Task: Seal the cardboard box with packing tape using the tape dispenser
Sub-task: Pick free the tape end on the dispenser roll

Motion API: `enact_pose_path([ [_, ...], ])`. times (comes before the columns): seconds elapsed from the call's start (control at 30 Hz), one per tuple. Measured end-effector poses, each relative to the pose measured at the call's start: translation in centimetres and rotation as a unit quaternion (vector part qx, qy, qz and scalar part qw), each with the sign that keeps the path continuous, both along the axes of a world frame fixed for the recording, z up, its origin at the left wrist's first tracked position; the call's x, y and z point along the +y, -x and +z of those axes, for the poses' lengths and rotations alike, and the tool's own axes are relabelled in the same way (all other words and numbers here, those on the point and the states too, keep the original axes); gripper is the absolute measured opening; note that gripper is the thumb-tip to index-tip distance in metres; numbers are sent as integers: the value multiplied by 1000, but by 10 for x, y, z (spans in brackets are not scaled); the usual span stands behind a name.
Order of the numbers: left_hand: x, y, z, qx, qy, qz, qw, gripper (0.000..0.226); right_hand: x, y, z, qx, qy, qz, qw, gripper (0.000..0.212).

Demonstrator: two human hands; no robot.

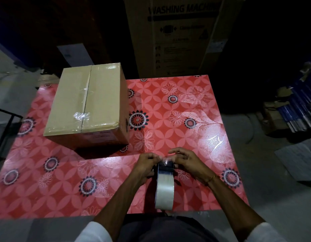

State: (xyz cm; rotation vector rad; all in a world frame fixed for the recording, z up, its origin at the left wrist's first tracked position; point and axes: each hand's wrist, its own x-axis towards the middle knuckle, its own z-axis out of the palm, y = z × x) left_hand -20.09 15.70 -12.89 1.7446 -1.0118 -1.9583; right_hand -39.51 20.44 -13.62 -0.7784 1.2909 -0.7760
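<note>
- Dim storeroom all round, with a tall washing-machine carton (179,35) standing against the far edge of the table (195,105), which wears a red flowered cover.
- On the far left of that table sits the cardboard box (88,105), flaps down and meeting along a centre seam. Clear tape already glints in patches on that seam and along the near top edge, though how well it holds I cannot tell from here.
- Well apart from the box, at the near edge, the tape dispenser (164,180) stands with its roll of clear tape facing the person, close to the body where both hands can work on it.
- Left hand (146,165) wraps the dispenser's left side, fingers curled round it, most likely to steady it.
- Right hand (186,161) comes over the top; its fingers (175,151) are loosely spread, the nearer ones seeming to pinch a crinkled bit of loose tape at the dispenser's head.
- My guess is the tape end is being freed or threaded, so the box waits untouched for the next strip.
</note>
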Motion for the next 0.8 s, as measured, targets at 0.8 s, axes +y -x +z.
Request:
enact_pose_path([
  [0.8,5,3,-1,4,22,3,1000,23,-16,-9,0,40,-22,18,999,11],
])
